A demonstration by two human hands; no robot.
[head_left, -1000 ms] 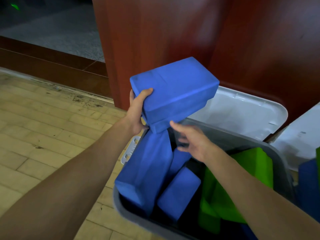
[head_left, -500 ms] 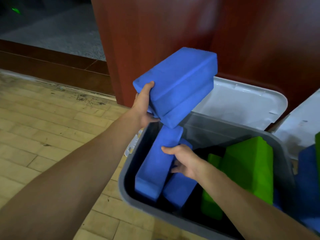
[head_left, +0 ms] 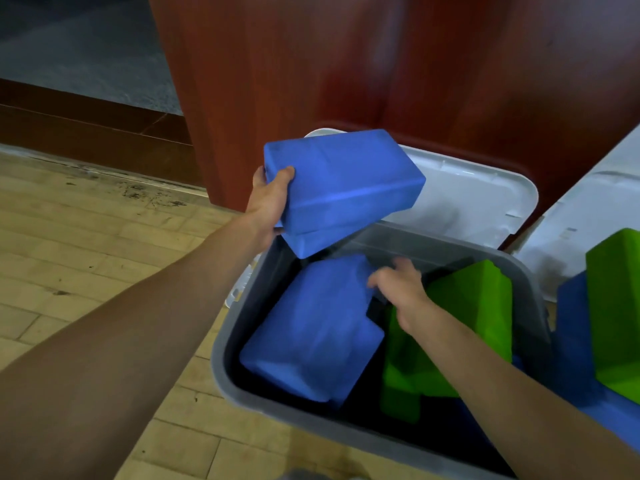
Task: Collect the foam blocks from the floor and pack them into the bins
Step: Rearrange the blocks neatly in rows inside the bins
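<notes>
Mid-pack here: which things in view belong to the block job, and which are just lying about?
Part of the job:
- left hand gripping the stacked blue blocks
- right hand at the blue block in the bin
- green blocks
- grey bin

Just there:
- white lid behind the bin
- wooden floor
- red-brown panel

Your left hand holds stacked blocks above bin, at its far-left corner. Inside bin: block pile left, tilted blocks right, your right hand between. Lid behind bin, against panel. More blocks, second lid at right; floor at left.
</notes>
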